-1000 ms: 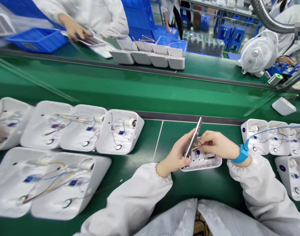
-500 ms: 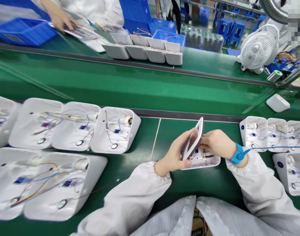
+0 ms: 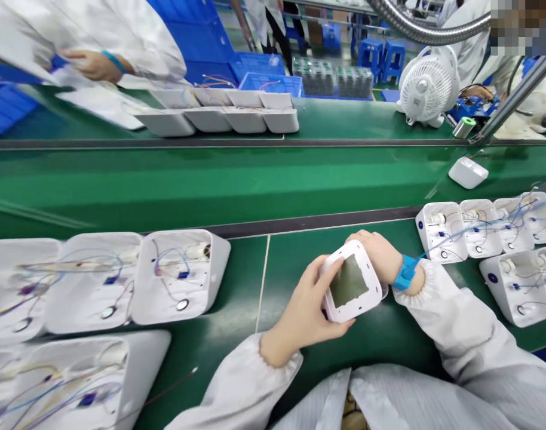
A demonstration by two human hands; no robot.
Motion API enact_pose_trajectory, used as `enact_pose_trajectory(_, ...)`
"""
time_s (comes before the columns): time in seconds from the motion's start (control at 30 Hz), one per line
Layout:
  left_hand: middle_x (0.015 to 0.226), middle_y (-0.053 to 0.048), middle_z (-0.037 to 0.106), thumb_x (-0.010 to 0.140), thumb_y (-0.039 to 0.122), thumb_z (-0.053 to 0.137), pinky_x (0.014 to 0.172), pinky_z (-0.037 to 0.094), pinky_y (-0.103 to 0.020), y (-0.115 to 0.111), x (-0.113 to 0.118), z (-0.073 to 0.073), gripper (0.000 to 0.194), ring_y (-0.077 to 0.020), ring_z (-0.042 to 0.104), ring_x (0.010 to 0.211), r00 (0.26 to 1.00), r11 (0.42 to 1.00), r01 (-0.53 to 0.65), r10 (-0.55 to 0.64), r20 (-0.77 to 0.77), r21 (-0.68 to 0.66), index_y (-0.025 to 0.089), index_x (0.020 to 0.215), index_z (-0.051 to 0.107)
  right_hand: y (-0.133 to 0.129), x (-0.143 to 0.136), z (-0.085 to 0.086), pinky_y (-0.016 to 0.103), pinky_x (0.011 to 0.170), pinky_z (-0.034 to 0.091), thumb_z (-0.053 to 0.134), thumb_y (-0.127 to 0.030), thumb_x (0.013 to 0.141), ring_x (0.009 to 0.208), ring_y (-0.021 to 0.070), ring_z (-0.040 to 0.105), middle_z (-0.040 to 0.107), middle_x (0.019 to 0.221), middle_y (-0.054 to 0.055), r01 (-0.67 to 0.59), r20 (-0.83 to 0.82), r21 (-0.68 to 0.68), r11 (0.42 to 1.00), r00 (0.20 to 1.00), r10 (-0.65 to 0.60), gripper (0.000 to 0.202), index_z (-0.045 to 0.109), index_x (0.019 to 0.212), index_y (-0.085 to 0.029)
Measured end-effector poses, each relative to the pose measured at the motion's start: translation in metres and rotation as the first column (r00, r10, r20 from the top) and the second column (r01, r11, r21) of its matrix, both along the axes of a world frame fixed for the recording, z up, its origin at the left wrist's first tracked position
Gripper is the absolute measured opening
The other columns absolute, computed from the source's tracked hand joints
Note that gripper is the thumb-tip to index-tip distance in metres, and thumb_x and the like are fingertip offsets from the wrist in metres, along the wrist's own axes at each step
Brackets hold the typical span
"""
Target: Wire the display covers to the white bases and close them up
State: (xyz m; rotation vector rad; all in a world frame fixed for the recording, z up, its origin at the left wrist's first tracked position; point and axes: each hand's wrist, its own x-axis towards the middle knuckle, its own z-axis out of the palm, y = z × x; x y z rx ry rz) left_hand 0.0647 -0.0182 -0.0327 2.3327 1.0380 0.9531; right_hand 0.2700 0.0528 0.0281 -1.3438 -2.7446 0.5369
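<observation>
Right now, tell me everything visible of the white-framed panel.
The white-framed panel is squarish with rounded corners, a plastic-looking border with small slots, and a blank grey-green screen. It is tilted, face toward the camera, over the green table. The left hand grips it, one finger on its face; the right hand is partly behind it, contact unclear.

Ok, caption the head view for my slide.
Left hand holds a white-framed panel, right hand partly behind it, between open white housings.
</observation>
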Motion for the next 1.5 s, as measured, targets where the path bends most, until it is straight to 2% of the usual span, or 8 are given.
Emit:
enact_pose_trajectory(0.2, 0.146, -0.019, 0.033, 0.068, 0.046, 0.079, 0.103, 0.047, -0.055, -0.002, 0.0, 0.003, 0.115, -0.0386, 0.045, 0.132, 0.966, 1.0, 0.01, -0.007, -0.258, 0.011, 0.028, 0.16, 0.012, 0.032, 0.034, 0.008, 0.029, 0.092, 0.051, 0.06, -0.01, 0.089, 0.107, 0.0179, 0.067, 0.07, 0.12, 0.009, -0.14, -0.333, -0.355, 0.924, 0.943, 0.015, 0.017, 0.071, 0.1, -0.014)
enact_pose_trajectory(0.37, 0.154, -0.025, 0.027, 0.064, 0.063, 0.08, 0.105, 0.043, -0.061, 0.005, -0.001, 0.001, 0.121, -0.0446, 0.041, 0.135, 0.924, 1.0, 0.027, -0.019, -0.383, 0.014, 0.026, 0.16, 0.016, 0.03, 0.024, -0.01, 0.03, 0.092, 0.053, 0.048, -0.032, 0.102, 0.103, 0.0153, 0.069, 0.071, 0.114, 0.014, 0.082, -0.656, -0.633, 0.77, 0.471, -0.59, 0.029, 0.064, 0.117, -0.012)
enact_pose_trajectory(0.63, 0.155, -0.023, 0.026, 0.061, 0.084, 0.066, 0.103, 0.036, -0.062, 0.012, 0.016, -0.002, 0.125, -0.0455, 0.038, 0.133, 0.897, 1.0, -0.005, 0.001, -0.442, -0.008, 0.025, 0.16, 0.017, 0.022, -0.003, -0.04, 0.03, 0.086, 0.051, 0.068, -0.065, 0.082, 0.105, 0.0192, 0.066, 0.072, 0.106, 0.008, -0.119, -0.689, -0.725, 0.679, 0.141, -0.711, 0.051, 0.07, 0.105, -0.019)
enact_pose_trajectory(0.77, 0.154, -0.019, 0.031, 0.059, 0.069, 0.077, 0.099, 0.04, -0.054, 0.007, 0.017, -0.002, 0.123, -0.0401, 0.043, 0.128, 0.889, 0.992, -0.127, 0.104, -0.445, -0.023, 0.027, 0.16, 0.018, 0.013, 0.001, -0.045, 0.033, 0.087, 0.05, 0.063, -0.07, 0.082, 0.103, 0.0218, 0.067, 0.072, 0.102, 0.009, 0.093, -0.722, -0.684, 0.723, 0.052, -0.69, 0.055, 0.07, 0.099, -0.018)
enact_pose_trajectory(1.0, 0.154, -0.024, 0.035, 0.07, 0.07, 0.069, 0.095, 0.044, -0.054, -0.017, 0.039, -0.022, 0.116, -0.0422, 0.046, 0.129, 0.739, 0.808, -0.584, 0.566, -0.367, 0.07, 0.017, 0.159, 0.018, -0.054, 0.013, -0.083, 0.046, 0.116, 0.037, 0.07, -0.049, 0.082, 0.135, 0.0284, 0.05, 0.051, 0.148, 0.014, 0.296, -0.739, -0.456, 0.84, 0.401, -0.542, 0.077, 0.044, 0.147, -0.017)
enact_pose_trajectory(1.17, 0.161, -0.024, 0.026, 0.091, 0.066, 0.044, 0.1, 0.046, -0.055, -0.03, 0.024, -0.037, 0.096, -0.0419, 0.041, 0.141, 0.831, 0.851, -0.524, 0.499, -0.246, -0.04, 0.018, 0.162, 0.001, -0.053, 0.025, -0.08, 0.046, 0.12, 0.031, 0.072, -0.043, 0.082, 0.14, 0.0276, 0.044, 0.044, 0.153, 0.014, 0.088, -0.687, -0.427, 0.9, 0.616, -0.386, 0.088, 0.031, 0.154, -0.016)
enact_pose_trajectory(1.3, 0.153, -0.02, 0.043, 0.096, 0.064, 0.027, 0.108, 0.044, -0.051, 0.024, 0.011, -0.008, 0.088, -0.0323, 0.051, 0.136, 0.888, 0.783, -0.438, 0.454, -0.075, -0.442, 0.014, 0.162, -0.003, -0.042, 0.03, -0.068, 0.043, 0.114, 0.038, 0.076, -0.042, 0.08, 0.132, 0.0266, 0.052, 0.051, 0.147, 0.013, 0.018, -0.712, -0.412, 0.911, 0.618, -0.333, 0.084, 0.036, 0.15, -0.017)
enact_pose_trajectory(1.5, 0.13, -0.01, 0.064, 0.093, 0.066, 0.029, 0.092, 0.053, -0.041, 0.068, 0.012, 0.013, 0.08, -0.0239, 0.067, 0.105, 0.898, 0.762, -0.359, 0.44, 0.024, -0.539, 0.021, 0.158, 0.025, -0.041, 0.03, -0.064, 0.04, 0.109, 0.041, 0.079, -0.042, 0.079, 0.126, 0.0253, 0.055, 0.056, 0.141, 0.011, -0.058, -0.729, -0.422, 0.905, 0.616, -0.3, 0.082, 0.04, 0.147, -0.018)
